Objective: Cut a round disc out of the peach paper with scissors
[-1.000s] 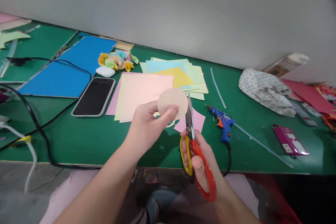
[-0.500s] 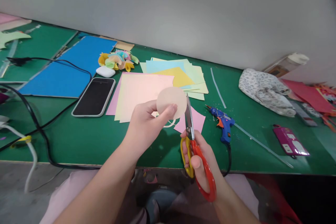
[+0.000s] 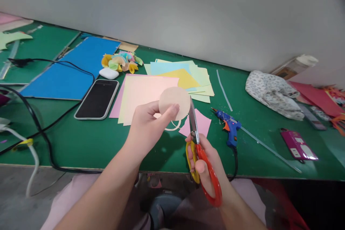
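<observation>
My left hand (image 3: 151, 125) pinches a round cream paper disc (image 3: 174, 100) between thumb and fingers, held above the table. In my right hand (image 3: 206, 154) is a pair of scissors (image 3: 196, 134) with one red and one yellow handle. Their blades point up and meet the disc's right edge. A thin curled paper strip (image 3: 176, 125) hangs below the disc. Behind and under my hands lie a stack of pale pink and cream sheets (image 3: 145, 88) and a pink paper scrap (image 3: 199, 124).
A blue glue gun (image 3: 229, 125) lies to the right, with a glue stick (image 3: 269, 151) behind it. On the left are a phone (image 3: 97, 100), a white case (image 3: 109, 73), a blue board (image 3: 88, 61) and black cables (image 3: 40, 129). Paper flowers (image 3: 122, 61) sit behind the phone.
My left hand and the disc have shifted slightly left and up. The scissors tilt a little further left along the disc's edge.
</observation>
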A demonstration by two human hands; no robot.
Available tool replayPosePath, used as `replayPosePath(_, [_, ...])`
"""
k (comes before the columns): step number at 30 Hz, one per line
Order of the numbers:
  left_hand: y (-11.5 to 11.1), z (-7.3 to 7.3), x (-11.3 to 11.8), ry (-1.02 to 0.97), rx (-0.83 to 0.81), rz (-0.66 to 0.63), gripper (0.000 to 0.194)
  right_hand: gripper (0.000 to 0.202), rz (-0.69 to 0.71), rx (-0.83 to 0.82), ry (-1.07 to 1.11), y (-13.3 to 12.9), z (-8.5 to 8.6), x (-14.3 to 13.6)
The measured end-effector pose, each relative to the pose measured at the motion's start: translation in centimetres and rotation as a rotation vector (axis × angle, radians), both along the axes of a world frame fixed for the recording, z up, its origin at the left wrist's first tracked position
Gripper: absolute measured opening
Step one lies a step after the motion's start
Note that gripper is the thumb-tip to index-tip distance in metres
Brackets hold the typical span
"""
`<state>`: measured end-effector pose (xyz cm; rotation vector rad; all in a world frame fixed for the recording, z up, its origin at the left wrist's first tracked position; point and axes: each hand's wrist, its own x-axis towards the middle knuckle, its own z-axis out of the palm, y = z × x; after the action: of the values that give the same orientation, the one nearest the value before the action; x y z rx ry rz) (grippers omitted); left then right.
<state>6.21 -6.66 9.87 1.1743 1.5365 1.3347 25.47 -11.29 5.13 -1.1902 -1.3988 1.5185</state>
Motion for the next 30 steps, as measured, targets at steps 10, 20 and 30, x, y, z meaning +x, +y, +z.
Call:
replayPosePath(10, [0.1, -0.2, -0.3, -0.016, 0.042, 0.001, 0.035, 0.093, 0.013, -0.004, -0.011, 0.1, -0.1, 0.0])
replayPosePath(20, [0.2, 0.1, 0.0, -0.056, 0.058, 0.050, 0.035, 0.098, 0.024, -0.035, 0.005, 0.1, -0.5, 0.0])
replayPosePath(30, [0.4, -0.5, -0.2, 0.025, 0.080, -0.094, 0.034, 0.103, 0.015, -0.005, 0.056, 0.2, -1.6, 0.4])
